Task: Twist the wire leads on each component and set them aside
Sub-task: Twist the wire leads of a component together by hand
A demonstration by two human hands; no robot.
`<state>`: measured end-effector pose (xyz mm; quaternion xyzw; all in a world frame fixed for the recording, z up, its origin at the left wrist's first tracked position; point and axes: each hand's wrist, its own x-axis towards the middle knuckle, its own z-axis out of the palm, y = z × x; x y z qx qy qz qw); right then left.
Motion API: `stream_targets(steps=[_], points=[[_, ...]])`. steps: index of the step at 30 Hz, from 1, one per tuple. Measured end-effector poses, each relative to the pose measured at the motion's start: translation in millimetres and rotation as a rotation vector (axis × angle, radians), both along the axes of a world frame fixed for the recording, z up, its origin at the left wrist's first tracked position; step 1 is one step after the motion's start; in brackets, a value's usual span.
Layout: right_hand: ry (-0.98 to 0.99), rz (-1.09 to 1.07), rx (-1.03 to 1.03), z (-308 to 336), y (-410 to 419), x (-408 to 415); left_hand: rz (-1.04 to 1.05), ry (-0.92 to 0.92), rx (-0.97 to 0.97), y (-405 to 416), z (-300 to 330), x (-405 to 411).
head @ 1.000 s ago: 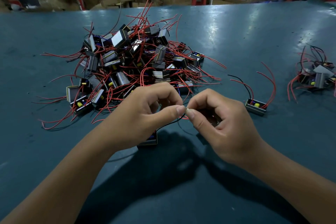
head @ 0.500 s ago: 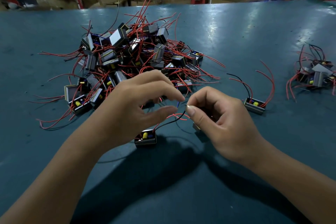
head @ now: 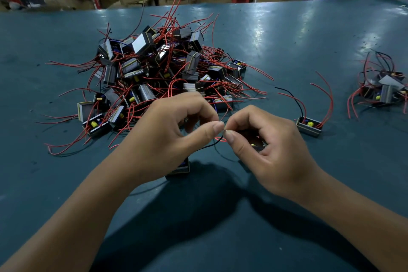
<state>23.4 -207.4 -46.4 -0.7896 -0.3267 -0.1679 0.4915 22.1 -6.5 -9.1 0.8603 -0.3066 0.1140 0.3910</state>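
Pinching a lead tip between thumb and forefinger, the left hand (head: 167, 137) meets the right hand (head: 271, 150), whose thumb and forefinger close on the same point just above the table (head: 287, 51). A black lead (head: 207, 146) and a red lead (head: 219, 138) run from that pinch down to the component (head: 182, 168), which sits half hidden under the left palm, close in front of the person. The unworked pile (head: 159, 73) lies just beyond the hands; a single unit (head: 308, 126) and a small finished cluster (head: 384, 88) rest well apart to the right.

Risks, as judged: the bare tip is tiny, so a slack pinch would let it slip and leave strands splayed. Pulling upward would drag the light component. Loose red wires from the pile reach close to the knuckles and could snag.
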Motion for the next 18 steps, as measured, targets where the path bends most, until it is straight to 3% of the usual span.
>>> stream_targets(steps=[3,5,12,18], points=[[-0.041,-0.013,-0.038,-1.3,1.0,-0.8,0.086,0.553,-0.371,-8.5,-2.9,-0.9],[0.003,0.006,-0.024,-2.8,1.4,-0.6,0.095,0.673,-0.404,-8.5,-3.8,-1.0],[0.201,0.081,0.125,-2.6,-0.3,1.9,-0.007,-0.115,0.123,12.0,2.2,4.2],[0.207,0.098,0.122,-1.8,0.4,1.7,0.008,-0.265,0.144,11.9,-1.6,8.6]])
